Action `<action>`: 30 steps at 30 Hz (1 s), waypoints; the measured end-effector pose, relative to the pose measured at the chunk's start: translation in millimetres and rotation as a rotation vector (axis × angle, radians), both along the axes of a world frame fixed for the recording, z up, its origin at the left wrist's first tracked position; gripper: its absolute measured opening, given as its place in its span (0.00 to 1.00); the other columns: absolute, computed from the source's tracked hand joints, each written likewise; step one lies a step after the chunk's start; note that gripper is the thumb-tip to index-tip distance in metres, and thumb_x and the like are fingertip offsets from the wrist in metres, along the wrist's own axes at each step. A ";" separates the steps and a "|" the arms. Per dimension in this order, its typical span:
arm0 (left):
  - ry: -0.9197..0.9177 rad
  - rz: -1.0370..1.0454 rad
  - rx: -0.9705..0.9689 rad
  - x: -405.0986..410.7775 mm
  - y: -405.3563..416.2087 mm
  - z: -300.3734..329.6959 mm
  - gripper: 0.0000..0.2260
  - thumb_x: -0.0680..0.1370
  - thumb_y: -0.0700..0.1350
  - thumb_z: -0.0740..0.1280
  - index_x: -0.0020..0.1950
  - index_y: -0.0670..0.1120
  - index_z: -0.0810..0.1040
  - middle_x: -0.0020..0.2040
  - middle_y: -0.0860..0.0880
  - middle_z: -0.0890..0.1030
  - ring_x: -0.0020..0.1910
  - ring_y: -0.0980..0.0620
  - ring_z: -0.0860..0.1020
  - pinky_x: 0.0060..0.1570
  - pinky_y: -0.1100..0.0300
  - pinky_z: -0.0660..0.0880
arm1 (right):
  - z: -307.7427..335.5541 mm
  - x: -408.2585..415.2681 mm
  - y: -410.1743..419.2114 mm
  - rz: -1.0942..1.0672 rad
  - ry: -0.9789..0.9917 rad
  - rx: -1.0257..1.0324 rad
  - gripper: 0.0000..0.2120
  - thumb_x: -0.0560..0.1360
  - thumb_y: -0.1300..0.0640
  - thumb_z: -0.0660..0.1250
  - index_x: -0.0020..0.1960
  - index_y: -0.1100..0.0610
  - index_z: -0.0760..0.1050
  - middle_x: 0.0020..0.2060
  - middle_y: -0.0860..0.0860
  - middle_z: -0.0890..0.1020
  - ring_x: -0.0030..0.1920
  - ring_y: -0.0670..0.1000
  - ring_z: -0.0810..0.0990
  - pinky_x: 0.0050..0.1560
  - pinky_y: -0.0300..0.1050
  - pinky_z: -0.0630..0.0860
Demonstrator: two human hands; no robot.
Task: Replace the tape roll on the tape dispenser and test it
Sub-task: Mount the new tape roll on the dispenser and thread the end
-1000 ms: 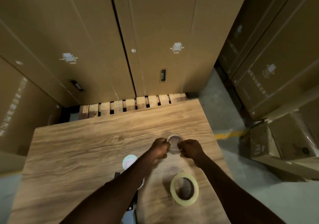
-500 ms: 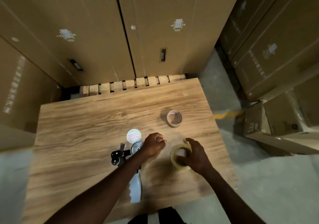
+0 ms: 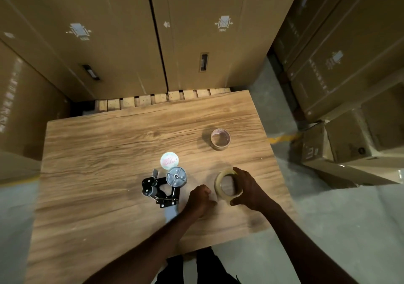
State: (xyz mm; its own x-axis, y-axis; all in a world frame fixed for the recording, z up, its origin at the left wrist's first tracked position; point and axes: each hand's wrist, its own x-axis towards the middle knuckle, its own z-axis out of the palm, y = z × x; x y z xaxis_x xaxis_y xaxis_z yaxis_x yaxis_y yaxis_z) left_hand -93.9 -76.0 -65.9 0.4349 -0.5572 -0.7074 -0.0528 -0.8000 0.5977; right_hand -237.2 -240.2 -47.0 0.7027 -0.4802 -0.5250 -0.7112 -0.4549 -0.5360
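Observation:
The tape dispenser [image 3: 162,185], black with a grey hub wheel and a pale handle, lies on its side on the wooden table [image 3: 98,152]. A round white cap [image 3: 169,160] with red print rests just beyond the hub. A full roll of yellowish tape [image 3: 220,181] is tilted up off the table, gripped at its right rim by my right hand [image 3: 249,188]. My left hand [image 3: 199,198] is a closed fist between the dispenser and the roll, holding nothing that shows. An empty brown cardboard core [image 3: 220,139] stands at the far right of the table.
Tall cardboard boxes [image 3: 153,32] stand on a wooden pallet [image 3: 161,99] right behind the table. More boxes [image 3: 349,87] are stacked on the right, with a yellow floor line [image 3: 282,139] beside them. Grey concrete floor [image 3: 328,229] lies right of the table.
Both hands left the empty core standing on the far table and came back toward me. My right hand took hold of the full roll and tilted it up.

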 end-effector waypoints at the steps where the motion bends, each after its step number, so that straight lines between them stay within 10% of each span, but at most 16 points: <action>1: -0.008 -0.012 0.003 -5.2 1.7 -0.3 0.25 0.65 0.46 0.80 0.59 0.43 0.78 0.54 0.45 0.82 0.55 0.46 0.80 0.49 0.60 0.73 | -0.4 1.2 0.3 0.013 0.009 -0.008 0.66 0.55 0.53 0.89 0.83 0.58 0.55 0.77 0.59 0.68 0.75 0.60 0.69 0.74 0.52 0.69; 19: -0.317 -0.019 -0.148 -20.3 -2.6 -4.5 0.06 0.74 0.42 0.64 0.40 0.46 0.81 0.41 0.49 0.84 0.43 0.49 0.81 0.37 0.61 0.66 | -10.2 8.9 6.6 -0.016 0.011 -0.065 0.67 0.52 0.40 0.85 0.82 0.53 0.55 0.73 0.55 0.71 0.70 0.57 0.74 0.66 0.52 0.77; 30: 0.050 0.259 -0.340 44.4 -2.7 39.5 0.04 0.71 0.40 0.67 0.39 0.48 0.75 0.31 0.45 0.80 0.30 0.41 0.83 0.31 0.48 0.78 | 8.9 33.7 16.3 -0.259 -0.265 0.056 0.60 0.48 0.36 0.85 0.72 0.54 0.64 0.64 0.49 0.72 0.64 0.50 0.72 0.62 0.44 0.72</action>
State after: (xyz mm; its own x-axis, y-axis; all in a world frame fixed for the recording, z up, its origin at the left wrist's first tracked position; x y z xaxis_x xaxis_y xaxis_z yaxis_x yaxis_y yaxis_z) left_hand -49.5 -78.7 -26.4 0.5610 -0.6388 -0.5265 0.1601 -0.5403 0.8261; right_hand -203.5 -223.9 -38.1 0.6768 -0.6358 -0.3712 -0.6319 -0.2430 -0.7359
